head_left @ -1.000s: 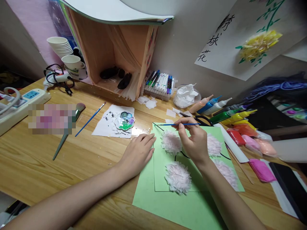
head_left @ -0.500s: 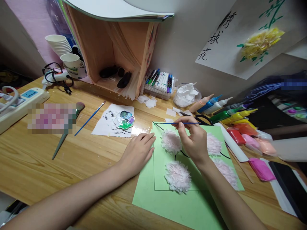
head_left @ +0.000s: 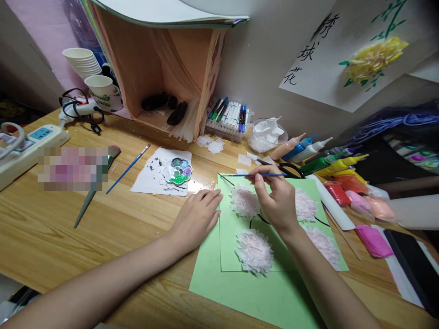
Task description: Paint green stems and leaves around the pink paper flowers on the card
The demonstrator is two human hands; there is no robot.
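My right hand (head_left: 276,196) pinches a thin blue paintbrush (head_left: 240,175), its tip at the upper left corner of a green paper (head_left: 228,256). A dark painted line runs from that corner toward a pale pink paper flower (head_left: 244,201). Several such flowers are on the sheet, another pink flower (head_left: 254,252) below; my right hand and forearm partly cover those on the right. Flat across the paper's left edge lies my left hand (head_left: 197,219), fingers stretched out, holding nothing. A larger green sheet (head_left: 240,297) is underneath.
Left of the paper, a flower-shaped palette (head_left: 177,171) rests on stained white paper (head_left: 147,178). Beyond are a second blue brush (head_left: 127,169), a wide brush (head_left: 85,208) and a power strip (head_left: 34,148). Behind stand a marker box (head_left: 228,119), paint bottles (head_left: 291,146) and black-handled scissors (head_left: 291,170).
Hardly anything differs: the brush and both hands hold nearly the same place, and the whole view has shifted very slightly.
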